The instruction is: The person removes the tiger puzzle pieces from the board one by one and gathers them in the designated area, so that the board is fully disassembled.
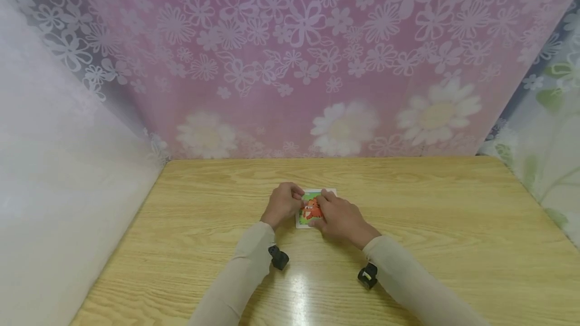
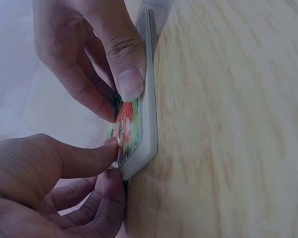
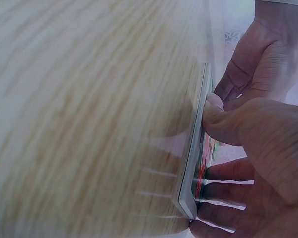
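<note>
Flat on the table lies a small white-framed picture board [image 1: 310, 210], perhaps a jigsaw puzzle, with an orange animal on green. My left hand [image 1: 283, 205] is at its left side; in the left wrist view its thumb [image 2: 84, 161] lies on the picture's edge with the fingers bent against the frame [image 2: 149, 109], pinching that corner. From the right, my right hand [image 1: 344, 220] spreads over the board. Its thumb [image 3: 218, 121] presses near the close edge, and its fairly straight fingers [image 3: 228, 193] touch the picture and the right edge. Part of the picture is hidden beneath this hand.
The wood-grain table [image 1: 217, 265] extends around the board on every side. Behind it hangs a pink flowered curtain [image 1: 281, 79], with pale cloth [image 1: 59, 175] to the left and a leaf-patterned cloth [image 1: 544, 140] to the right. Both wrists carry small black cameras [image 1: 278, 258].
</note>
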The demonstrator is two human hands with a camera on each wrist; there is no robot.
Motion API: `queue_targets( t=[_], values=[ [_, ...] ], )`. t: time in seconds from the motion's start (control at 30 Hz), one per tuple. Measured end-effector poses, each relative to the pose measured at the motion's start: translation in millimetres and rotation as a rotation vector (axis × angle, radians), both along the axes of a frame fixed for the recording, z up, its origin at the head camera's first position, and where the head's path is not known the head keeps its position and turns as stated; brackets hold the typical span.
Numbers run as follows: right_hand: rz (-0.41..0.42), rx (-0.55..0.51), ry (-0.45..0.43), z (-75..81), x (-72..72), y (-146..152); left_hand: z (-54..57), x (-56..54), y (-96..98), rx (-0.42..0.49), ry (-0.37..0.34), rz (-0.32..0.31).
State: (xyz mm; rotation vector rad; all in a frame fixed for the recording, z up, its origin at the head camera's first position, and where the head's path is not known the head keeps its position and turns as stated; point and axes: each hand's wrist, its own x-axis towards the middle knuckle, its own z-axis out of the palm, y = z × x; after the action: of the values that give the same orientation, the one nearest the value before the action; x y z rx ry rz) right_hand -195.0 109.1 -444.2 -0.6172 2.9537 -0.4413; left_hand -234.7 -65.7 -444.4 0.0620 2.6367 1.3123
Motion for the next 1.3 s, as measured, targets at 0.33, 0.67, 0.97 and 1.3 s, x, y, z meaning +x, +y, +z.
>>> queue_targets(
  t=[0.33,0.67,0.97,1.3],
  values=[
    [0.004,-0.014,0.003,0.1,0.4,0,-0.5,-0.2,-1.6,0.007,-0.007,0.008],
    [0.003,-0.007,0.006,-1.7,0.0,0,1.0,0.9,-1.9,-0.002,-0.006,0.014],
    [-0.001,-0.007,-0.003,0.1,1.0,1,-2.2,4.8,-2.3,0.059,0.039,0.052],
    [-0.012,-0.016,-0.006,-0.9,1.9,0,-11.6,6.5,-21.1,0.225,0.081,0.063]
  ],
)
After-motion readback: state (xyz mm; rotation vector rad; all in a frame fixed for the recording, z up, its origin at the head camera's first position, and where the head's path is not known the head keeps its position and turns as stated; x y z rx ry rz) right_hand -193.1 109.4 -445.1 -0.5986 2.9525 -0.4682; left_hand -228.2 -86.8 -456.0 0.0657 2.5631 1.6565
